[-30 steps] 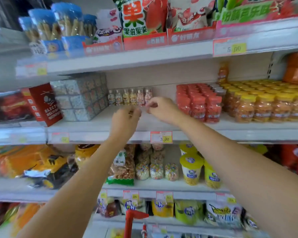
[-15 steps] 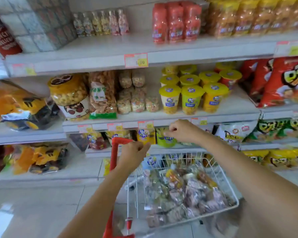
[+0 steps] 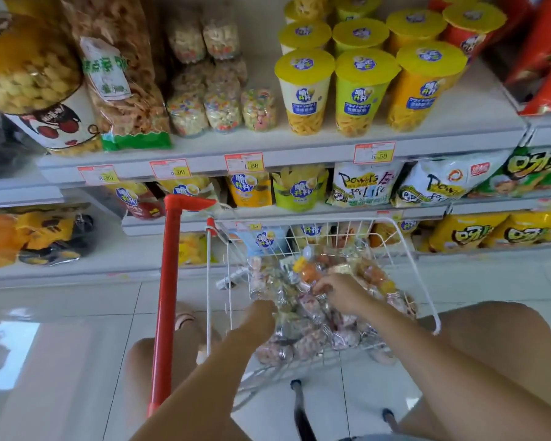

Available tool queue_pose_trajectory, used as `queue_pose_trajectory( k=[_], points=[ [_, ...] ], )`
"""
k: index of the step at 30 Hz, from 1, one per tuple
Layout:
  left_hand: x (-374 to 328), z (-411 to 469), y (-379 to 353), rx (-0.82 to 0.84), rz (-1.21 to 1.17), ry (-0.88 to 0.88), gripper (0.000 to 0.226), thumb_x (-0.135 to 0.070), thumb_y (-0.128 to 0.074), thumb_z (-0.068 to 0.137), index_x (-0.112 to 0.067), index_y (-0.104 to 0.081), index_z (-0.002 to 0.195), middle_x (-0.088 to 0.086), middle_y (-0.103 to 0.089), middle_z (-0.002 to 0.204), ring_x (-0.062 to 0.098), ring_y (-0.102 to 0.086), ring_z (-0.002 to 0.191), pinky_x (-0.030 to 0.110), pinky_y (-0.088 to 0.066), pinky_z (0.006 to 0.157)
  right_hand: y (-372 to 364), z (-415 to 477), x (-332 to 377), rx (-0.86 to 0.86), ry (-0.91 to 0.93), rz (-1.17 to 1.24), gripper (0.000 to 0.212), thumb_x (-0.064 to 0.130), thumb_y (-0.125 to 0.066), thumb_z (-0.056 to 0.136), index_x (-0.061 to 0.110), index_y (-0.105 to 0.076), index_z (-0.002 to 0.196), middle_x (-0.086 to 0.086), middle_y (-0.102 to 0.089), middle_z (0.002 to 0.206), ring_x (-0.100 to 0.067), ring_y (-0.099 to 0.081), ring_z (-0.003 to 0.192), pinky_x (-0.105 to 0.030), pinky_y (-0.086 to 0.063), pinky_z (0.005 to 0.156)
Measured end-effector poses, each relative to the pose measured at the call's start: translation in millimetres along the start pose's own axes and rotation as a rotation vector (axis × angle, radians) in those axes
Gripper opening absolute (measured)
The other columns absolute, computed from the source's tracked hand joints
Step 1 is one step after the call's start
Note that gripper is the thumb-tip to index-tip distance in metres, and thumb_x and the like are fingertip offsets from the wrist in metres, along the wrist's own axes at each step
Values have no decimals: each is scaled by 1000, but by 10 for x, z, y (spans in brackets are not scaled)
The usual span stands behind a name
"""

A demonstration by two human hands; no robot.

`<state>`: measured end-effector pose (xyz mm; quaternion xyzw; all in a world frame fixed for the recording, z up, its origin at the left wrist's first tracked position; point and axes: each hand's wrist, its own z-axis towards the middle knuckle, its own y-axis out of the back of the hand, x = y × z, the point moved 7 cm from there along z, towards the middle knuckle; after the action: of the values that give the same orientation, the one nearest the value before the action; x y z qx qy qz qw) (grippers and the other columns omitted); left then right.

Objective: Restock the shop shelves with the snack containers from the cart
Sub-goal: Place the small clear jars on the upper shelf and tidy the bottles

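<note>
— What is the biggest thing in view?
— The shelves (image 3: 299, 148). At least three tiers show, all packed with snacks. In front stands one white wire cart (image 3: 407, 246) with one red handle post (image 3: 167, 297).

— What stands on the upper tier?
— Yellow-lidded cups (image 3: 365, 90), three in the front row and at least four more behind. To their left are small clear jars (image 3: 223, 113), three in front and more stacked behind. Four price tags (image 3: 244, 162) sit on that tier's edge.

— And the stock to be shelved?
— The snack containers (image 3: 303, 338) lie heaped in the cart's basket, too many and too blurred to count.

— The hands?
— There are two, both down in the basket. The left hand (image 3: 261, 313) is sunk among the containers with its fingers hidden, so I can't tell if it holds anything. The right hand (image 3: 337, 292) lies on top of the heap with its fingers bent down onto the containers. I can't make out whether they have closed on one.

— The room?
— It's a shop aisle. The floor (image 3: 61, 345) is glossy white tile, with a patch of reflected light at the left.

— What differs from half a second ago?
— Then both hands were above the cart, level with a shelf edge. Now they are in the heap. The view has also tipped down, and the tier of red-capped bottles has left the top of the frame.
</note>
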<state>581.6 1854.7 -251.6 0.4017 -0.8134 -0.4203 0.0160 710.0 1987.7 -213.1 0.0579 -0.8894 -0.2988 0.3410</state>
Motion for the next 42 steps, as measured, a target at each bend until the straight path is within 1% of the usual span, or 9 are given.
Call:
queue_pose_trajectory(
  k=[2, 15, 22, 25, 28, 33, 36, 39, 42],
  points=[
    [-65, 52, -105, 48, 30, -25, 40, -3, -37, 96, -14, -54, 131, 8, -56, 132, 23, -53, 118, 27, -41, 97, -251, 107, 55, 61, 44, -19, 33, -2, -46, 92, 11, -69, 112, -1, -58, 126, -19, -58, 109, -14, -45, 70],
    [-216, 269, -255, 205, -73, 85, 41, -4, -41, 93, -10, -52, 132, 11, -55, 121, 22, -55, 104, 28, -45, 89, -454, 262, -185, 17, 20, 3, 23, 7, -49, 92, 6, -70, 98, -6, -68, 108, -16, -61, 88, -25, -45, 72],
    [-241, 119, -310, 392, -88, 45, 44, -31, -40, 99, 1, -55, 126, 18, -57, 123, 28, -53, 115, 30, -38, 96, -425, 433, 171, 86, 91, 4, 66, -12, -38, 87, 16, -33, 147, -8, -39, 149, -23, -48, 127, -36, -45, 100],
    [-255, 77, -252, 288, -49, 15, 42, -34, -55, 93, 5, -63, 106, 18, -61, 97, 24, -56, 92, 27, -41, 79, -435, 638, 473, 169, 170, -207, 74, -14, -36, 86, 15, -19, 152, -13, -30, 153, -26, -46, 125, -32, -45, 90],
    [-284, 15, 4, 190, 114, -5, 44, -36, -63, 88, 1, -59, 112, 15, -61, 112, 28, -57, 106, 29, -43, 84, -363, 783, 670, 230, 220, -343, 78, -16, -35, 85, 21, -18, 152, -16, -38, 147, -26, -57, 96, -32, -43, 67],
    [-216, -281, 751, 31, 213, 33, 45, -44, -59, 88, -1, -58, 101, 12, -60, 104, 26, -57, 99, 28, -40, 74, -471, 905, 747, 273, 281, -548, 71, -13, -36, 86, 18, -29, 149, -7, -29, 154, -26, -40, 133, -30, -38, 98],
    [-45, -515, 1124, -86, -43, 95, 36, -36, -56, 87, -5, -57, 71, 5, -56, 71, 19, -53, 66, 28, -40, 58, -586, 894, 692, 315, 197, -561, 61, -1, -41, 92, 22, -32, 147, -8, -36, 151, -27, -48, 125, -34, -41, 96],
    [106, -731, 1313, -88, -578, 142, 28, -25, -54, 91, -4, -66, 76, 10, -70, 76, 17, -61, 64, 31, -54, 72, -629, 919, 604, 298, 86, -524, 54, 3, -38, 96, 14, -29, 148, -11, -51, 130, -20, -55, 85, -28, -45, 72],
    [128, -896, 1319, 20, -1116, 137, 29, -20, -46, 97, 2, -65, 101, 16, -72, 90, 17, -62, 66, 27, -56, 68, -685, 949, 635, 237, 116, -594, 44, 13, -33, 100, 8, -36, 144, -14, -41, 144, -32, -50, 121, -41, -42, 100]
  ],
)
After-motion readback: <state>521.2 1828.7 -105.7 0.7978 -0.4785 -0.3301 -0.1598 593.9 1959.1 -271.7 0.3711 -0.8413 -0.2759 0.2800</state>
